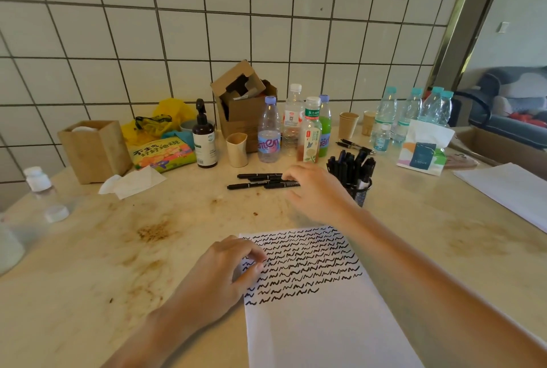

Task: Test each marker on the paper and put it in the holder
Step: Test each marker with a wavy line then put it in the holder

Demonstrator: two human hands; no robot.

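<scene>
A white sheet of paper [319,323] lies in front of me, its upper half covered with rows of black squiggles. My left hand [219,276] rests on the paper's left edge with fingers loosely curled, holding nothing. Several black markers [254,180] lie side by side on the table farther back. My right hand [316,190] reaches over their right ends, fingertips touching them; whether it grips one I cannot tell. A black mesh holder [359,190] packed with several markers stands just right of that hand.
Bottles [269,130], paper cups [348,124], a cardboard box [245,101], a pump bottle [203,136] and a wooden box [94,150] line the back of the stained table. A tissue pack [423,151] and another white sheet [512,190] sit at right. A crumpled tissue [133,182] lies at left.
</scene>
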